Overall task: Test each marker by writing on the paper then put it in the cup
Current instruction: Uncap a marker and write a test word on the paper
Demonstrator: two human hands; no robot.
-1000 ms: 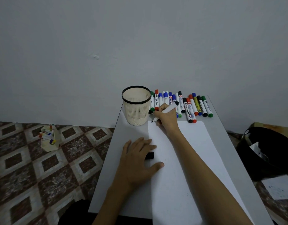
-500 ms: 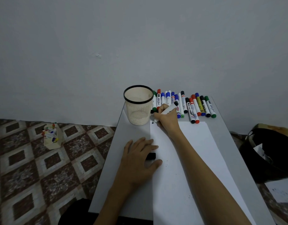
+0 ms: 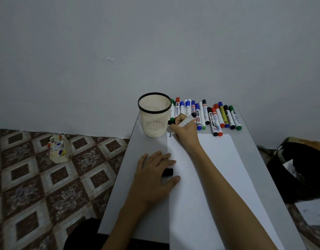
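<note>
My right hand (image 3: 185, 130) grips a white marker with a black end (image 3: 187, 120), its tip down at the top left corner of the white paper (image 3: 215, 159), where a small black mark (image 3: 170, 135) shows. My left hand (image 3: 155, 175) lies flat on the paper's left edge, fingers spread, partly covering a black cap (image 3: 167, 171). The cream mesh cup (image 3: 154, 114) with a black rim stands just left of my right hand and looks empty. A row of several markers (image 3: 216, 116) with red, blue, green and black caps lies along the table's far edge.
The grey table (image 3: 252, 134) is narrow and stands against a white wall. On the tiled floor to the left sits a small box of markers (image 3: 58, 149). A black bag (image 3: 303, 170) lies on the floor to the right, with a loose sheet (image 3: 312, 212) near it.
The marker tip has made a small black mark at the paper's top left corner. My left hand has stayed flat on the paper. The camera has shifted slightly.
</note>
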